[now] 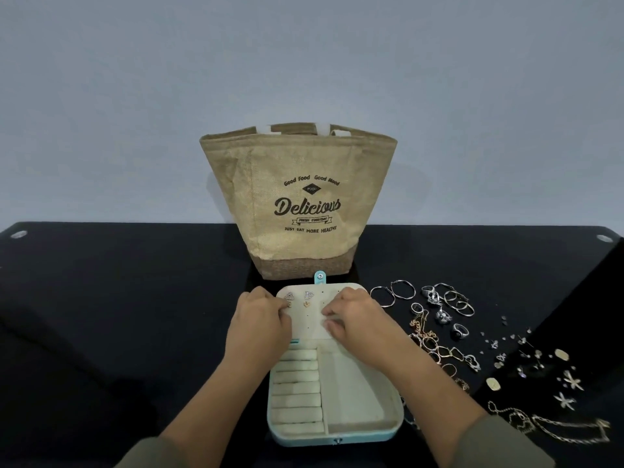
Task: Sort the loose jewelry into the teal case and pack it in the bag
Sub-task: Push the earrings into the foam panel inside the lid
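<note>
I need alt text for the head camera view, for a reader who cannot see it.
The left hand and right hand touch the earring panel of an open teal case on a black table. Some earrings are pinned to the panel. Loose jewelry lies right of the case; a tan bag stands upright behind it.

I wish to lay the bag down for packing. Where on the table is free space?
Free: the black table left of the teal case and the bag, to its left edge. Crowded: right of the case, where rings, chains and earrings lie spread.
</note>
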Action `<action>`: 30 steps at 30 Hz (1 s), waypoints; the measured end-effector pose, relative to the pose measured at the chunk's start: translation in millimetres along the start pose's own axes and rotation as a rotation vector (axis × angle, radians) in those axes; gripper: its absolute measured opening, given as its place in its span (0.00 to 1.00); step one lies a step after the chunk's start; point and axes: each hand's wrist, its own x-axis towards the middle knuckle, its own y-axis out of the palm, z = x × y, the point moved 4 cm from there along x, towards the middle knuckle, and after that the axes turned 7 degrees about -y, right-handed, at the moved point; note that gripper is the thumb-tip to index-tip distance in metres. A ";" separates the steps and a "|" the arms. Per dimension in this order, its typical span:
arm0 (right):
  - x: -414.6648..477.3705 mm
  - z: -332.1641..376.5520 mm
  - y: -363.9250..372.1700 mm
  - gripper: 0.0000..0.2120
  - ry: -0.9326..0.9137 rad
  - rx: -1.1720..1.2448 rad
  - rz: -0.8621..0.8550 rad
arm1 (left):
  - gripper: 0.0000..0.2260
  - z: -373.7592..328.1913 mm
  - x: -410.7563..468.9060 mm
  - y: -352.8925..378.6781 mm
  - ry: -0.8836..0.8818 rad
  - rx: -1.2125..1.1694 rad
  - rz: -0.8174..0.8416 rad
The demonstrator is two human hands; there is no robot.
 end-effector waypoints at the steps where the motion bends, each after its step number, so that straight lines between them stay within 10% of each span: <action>1: -0.2 0.7 0.4 0.13 -0.005 -0.003 0.002 | 0.13 0.6 -1.1 0.8 0.004 -0.002 -0.013; 16: -5.7 0.6 -1.8 0.14 -0.006 -0.005 -0.004 | 0.10 -12.6 -10.3 -0.1 0.143 -0.131 -0.126; 30: -133.1 -88.8 -81.0 0.11 0.242 -0.086 -0.032 | 0.10 -175.6 -69.7 64.7 0.543 -0.210 0.170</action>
